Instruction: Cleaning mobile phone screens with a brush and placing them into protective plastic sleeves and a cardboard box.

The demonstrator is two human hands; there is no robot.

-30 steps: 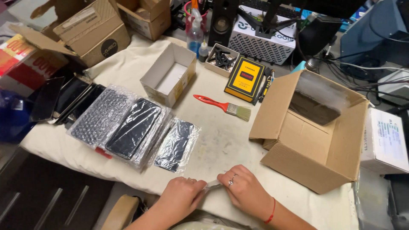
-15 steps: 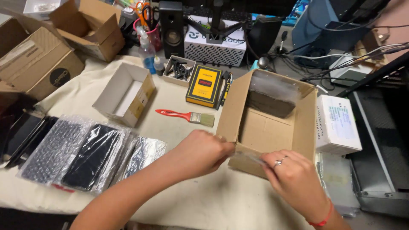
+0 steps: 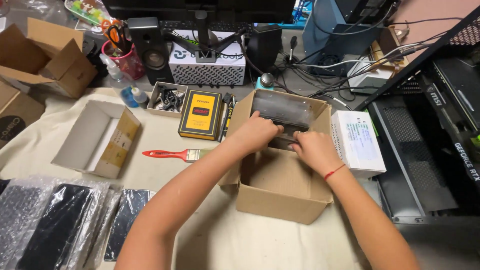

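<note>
Both my hands reach into an open brown cardboard box (image 3: pixel 280 205) at the middle of the cloth-covered table. My left hand (image 3: pixel 257 131) rests with curled fingers on a dark flat item in clear plastic (image 3: pixel 282 111) that leans against the box's far wall. On the lower right edge of the same item, my right hand (image 3: pixel 312 147), a red string at its wrist, pinches the wrap. The item's lower part is hidden behind my hands.
A red-handled paintbrush (image 3: pixel 175 154), a yellow and black flat box (image 3: pixel 201 114) and an open white box (image 3: pixel 97 140) lie to the left. Several bubble-wrapped dark slabs (image 3: pixel 60 225) sit at the near left. A white carton (image 3: pixel 357 142) and a black computer case (image 3: pixel 425 150) stand to the right.
My hands rose from the table's near edge, where they held a small strip, and moved into the cardboard box. The view shifted right and forward.
</note>
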